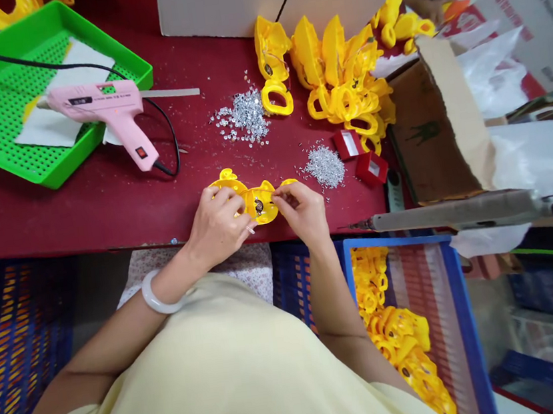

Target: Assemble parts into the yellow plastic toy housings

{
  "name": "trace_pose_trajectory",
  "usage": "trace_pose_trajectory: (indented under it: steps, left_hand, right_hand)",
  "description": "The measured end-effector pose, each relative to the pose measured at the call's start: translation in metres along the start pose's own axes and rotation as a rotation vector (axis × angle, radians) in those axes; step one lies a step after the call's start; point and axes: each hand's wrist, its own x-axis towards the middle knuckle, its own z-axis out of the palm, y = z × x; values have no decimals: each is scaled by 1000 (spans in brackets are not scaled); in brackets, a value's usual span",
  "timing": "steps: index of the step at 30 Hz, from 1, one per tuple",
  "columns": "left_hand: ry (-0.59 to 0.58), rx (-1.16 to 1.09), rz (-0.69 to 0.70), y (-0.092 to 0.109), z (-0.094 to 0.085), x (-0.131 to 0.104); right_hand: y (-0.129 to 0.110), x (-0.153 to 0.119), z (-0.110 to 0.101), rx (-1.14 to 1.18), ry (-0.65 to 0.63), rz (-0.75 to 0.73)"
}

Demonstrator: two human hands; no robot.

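Note:
Close to the table's front edge lies an opened yellow plastic toy shell (268,213), with a small dark round part inside it. My left hand (221,224) is closed on the shell's left side, its fingers covering part of it. A thin reddish wire (257,190) crosses the top of the shell. At the right side my right hand (305,213) pinches at the wire's end with thumb and forefinger; the tip itself is partly hidden. Beyond the hands are a heap of small silver screws (325,167) and a pile of shiny silver round pieces (247,113).
A pink glue gun (103,107) rests on a green perforated tray (138,66) at the left. More yellow shells (333,59) stand behind, near two red boxes (371,170). An electric screwdriver (453,213) juts in from the right, above a blue crate (464,318) of yellow parts.

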Motion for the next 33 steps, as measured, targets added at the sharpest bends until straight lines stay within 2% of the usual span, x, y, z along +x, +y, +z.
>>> trace_pose_trajectory:
  steps: [3, 8, 13, 19, 26, 33]
  left_hand:
    - [2, 19, 11, 0, 0, 0]
    - [-32, 30, 15, -1, -1, 1]
    - [-29, 41, 17, -1, -2, 2]
    - [-60, 23, 1, -1, -2, 2]
    - [-25, 12, 24, -4, -2, 2]
    - [-17, 7, 35, -4, -2, 4]
  right_hand:
    - [4, -2, -4, -68, 26, -38]
    - [5, -13, -13, -139, -10, -177]
    - [4, -21, -14, -359, -33, -227]
    - [3, -32, -10, -562, 38, -289]
    - [9, -40, 1, -511, 172, -343]
    - [13, -46, 16, -428, 243, -302]
